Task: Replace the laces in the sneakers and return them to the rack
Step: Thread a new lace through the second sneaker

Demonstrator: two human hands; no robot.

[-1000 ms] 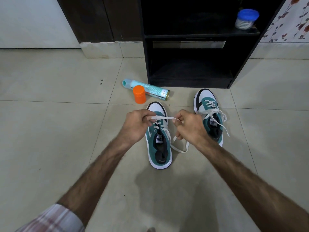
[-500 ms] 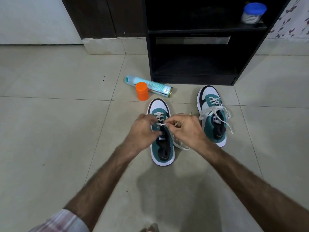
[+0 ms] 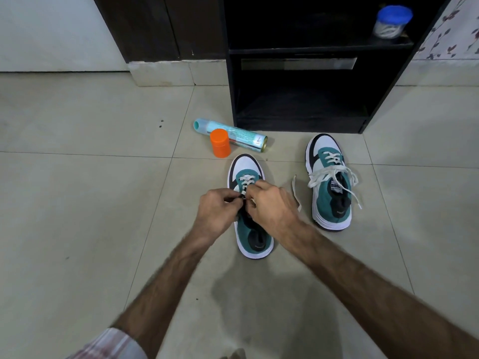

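Now both hands, the left hand [image 3: 216, 211] and right hand [image 3: 272, 206], have closed in, pinching the lace [image 3: 245, 181] over the left sneaker [image 3: 252, 229], so threading continues.

Floor tiles [image 3: 77, 203]: a smooth, faintly glossy glazed surface is being shown, with soft reflections. Rack [image 3: 298, 107]: dark, matt board, wood-like. Sneakers: near sneaker [image 3: 255, 237] and far sneaker [image 3: 330, 200] are being seen with matt teal cloth uppers and smooth white soles. Laces [image 3: 334, 172]: flat woven white cloth. Spray can [image 3: 233, 134]: glossy printed metal. Orange cap [image 3: 220, 143]: smooth plastic. Jar [image 3: 391, 22]: clear plastic, blue lid.
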